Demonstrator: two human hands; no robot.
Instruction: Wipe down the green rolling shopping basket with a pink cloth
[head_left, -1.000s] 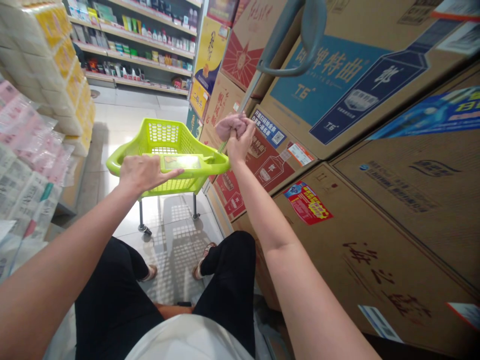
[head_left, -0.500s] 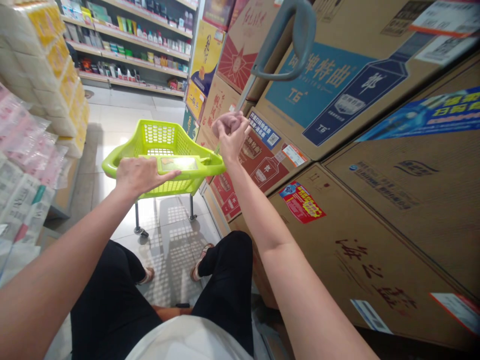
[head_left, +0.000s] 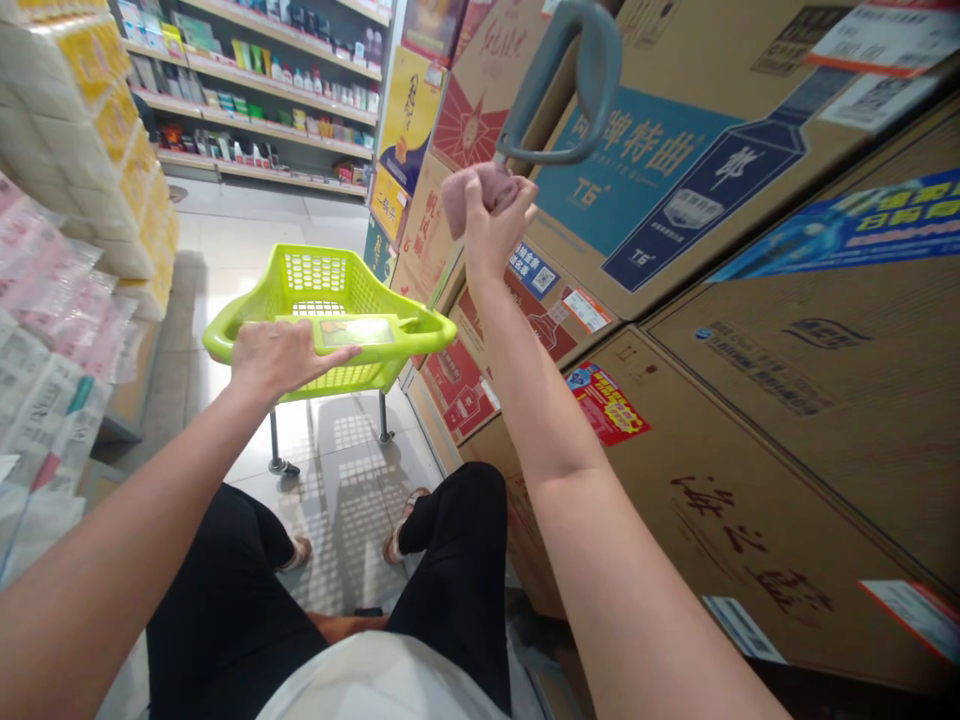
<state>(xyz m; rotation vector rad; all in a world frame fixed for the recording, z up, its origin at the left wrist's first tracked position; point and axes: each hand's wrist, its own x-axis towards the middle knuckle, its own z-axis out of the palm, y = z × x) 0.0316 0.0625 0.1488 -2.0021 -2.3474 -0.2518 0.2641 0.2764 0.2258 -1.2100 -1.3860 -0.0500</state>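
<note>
A lime-green shopping cart (head_left: 319, 268) with a perforated basket stands in front of me. My left hand (head_left: 271, 358) is wrapped over the left part of its push bar (head_left: 409, 342), thumb stretched along it. A grey pole rises from the cart's right side to a looped grey handle (head_left: 609, 95). Just below that loop, my right hand (head_left: 495, 225) is closed on a dusty-pink cloth (head_left: 459, 200), which is bunched around the pole. Hand and cloth hide the upper pole.
Large cardboard cartons (head_left: 742, 440) are stacked close on my right. On the left stand yellow-and-white packages (head_left: 82, 130) and pink plastic packs (head_left: 60, 270). Shelves of small goods (head_left: 277, 110) lie ahead, beyond the tiled floor (head_left: 225, 215).
My right hand has slid up the pole with the pink cloth, closer to the looped handle. My left hand keeps its place on the push bar.
</note>
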